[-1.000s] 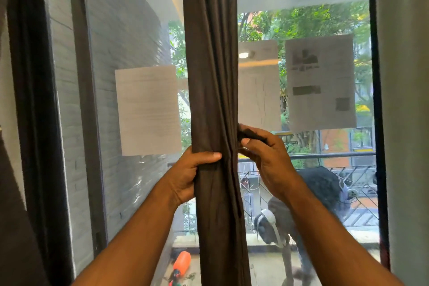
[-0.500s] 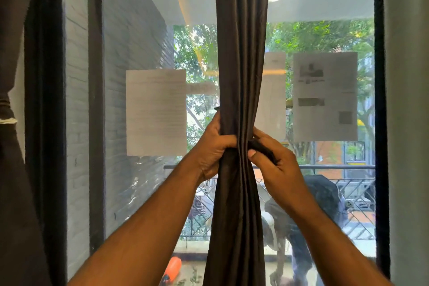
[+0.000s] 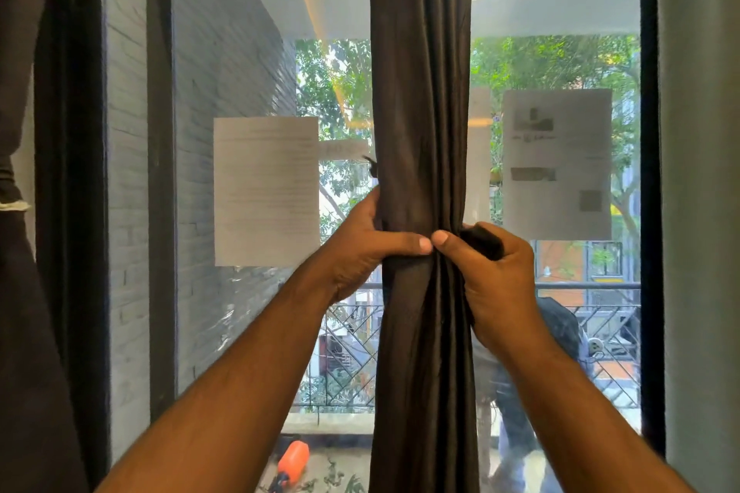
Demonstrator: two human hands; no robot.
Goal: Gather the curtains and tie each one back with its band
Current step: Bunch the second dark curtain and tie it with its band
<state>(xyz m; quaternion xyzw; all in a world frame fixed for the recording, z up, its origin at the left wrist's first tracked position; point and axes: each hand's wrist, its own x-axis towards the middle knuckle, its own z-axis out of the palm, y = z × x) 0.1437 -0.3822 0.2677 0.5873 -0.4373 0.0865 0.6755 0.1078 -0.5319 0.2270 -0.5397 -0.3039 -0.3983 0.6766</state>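
We see the dark brown curtain (image 3: 422,92) hanging straight down the middle of the window (image 3: 240,52), bunched into a narrow column of folds and pinched to its tightest just below centre. Our left hand (image 3: 360,248) comes in from seven o'clock and wraps the gathered cloth from its left side, fingers curled behind and the thumb laid across the front. Our right hand (image 3: 496,276) comes in from five o'clock and closes on the right side of the bundle — its thumb tip meets the left thumb tip on the front of the folds. In the right fist a dark strip, the band (image 3: 482,240), pokes out above the knuckles at about three o'clock from the pinch; a small dark end (image 3: 371,166) shows behind the curtain at ten o'clock, though we cannot tell whether it belongs to the same strip. Whether the band runs round the back of the cloth is hidden.

A second dark curtain (image 3: 24,292) hangs along the left edge. Sheets of paper (image 3: 266,190) are stuck to the glass on either side of the bundle — the right one (image 3: 556,162) at two o'clock.
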